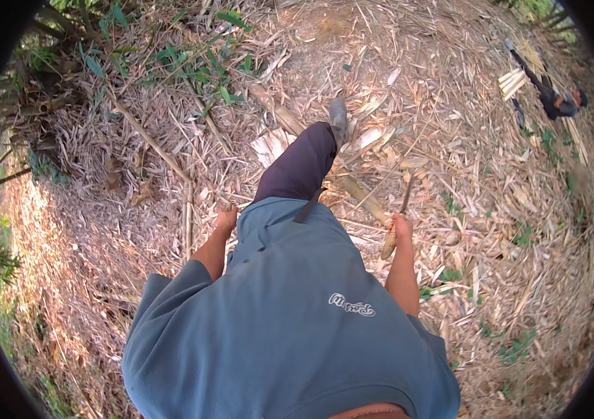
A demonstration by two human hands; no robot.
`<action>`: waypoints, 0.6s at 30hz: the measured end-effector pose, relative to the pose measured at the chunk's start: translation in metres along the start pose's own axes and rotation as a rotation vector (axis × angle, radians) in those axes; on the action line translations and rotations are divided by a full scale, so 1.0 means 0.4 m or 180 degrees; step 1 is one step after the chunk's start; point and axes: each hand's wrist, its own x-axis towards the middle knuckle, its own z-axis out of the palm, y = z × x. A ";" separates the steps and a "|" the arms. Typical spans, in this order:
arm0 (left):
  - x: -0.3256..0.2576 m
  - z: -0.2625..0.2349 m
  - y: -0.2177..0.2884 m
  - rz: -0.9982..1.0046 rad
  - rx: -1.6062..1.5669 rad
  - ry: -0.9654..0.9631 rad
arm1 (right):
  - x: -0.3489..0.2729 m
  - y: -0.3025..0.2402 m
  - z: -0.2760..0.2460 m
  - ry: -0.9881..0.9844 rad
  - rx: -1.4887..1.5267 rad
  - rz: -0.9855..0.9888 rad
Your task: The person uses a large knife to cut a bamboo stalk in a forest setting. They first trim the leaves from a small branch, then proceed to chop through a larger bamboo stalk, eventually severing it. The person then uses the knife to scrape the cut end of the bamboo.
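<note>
My right hand (402,226) is closed round the wooden handle of a long knife (406,195). Its narrow dark blade points forward, and the handle's butt sticks out behind my fist. At my left side hangs my left hand (226,218), fingers curled; whatever may be in them is too small to make out. Beneath my stretched-out leg, a bamboo pole (361,194) lies slantwise on the ground, reaching toward my right hand. My boot (338,119) is beside it, and pale split pieces (272,145) lie close by.
Dry leaves and husks (450,126) litter the ground. Thinner poles (149,140) lie ahead on the left, near green shoots (192,73) and a bamboo clump (46,105). At the far right, a person in dark clothes (555,98) is beside pale cut lengths (512,84).
</note>
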 end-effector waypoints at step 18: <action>0.148 0.114 0.926 0.0560 -0.0068 0.0761 | 0.375 -0.850 0.035 -0.0679 -0.2231 0.0437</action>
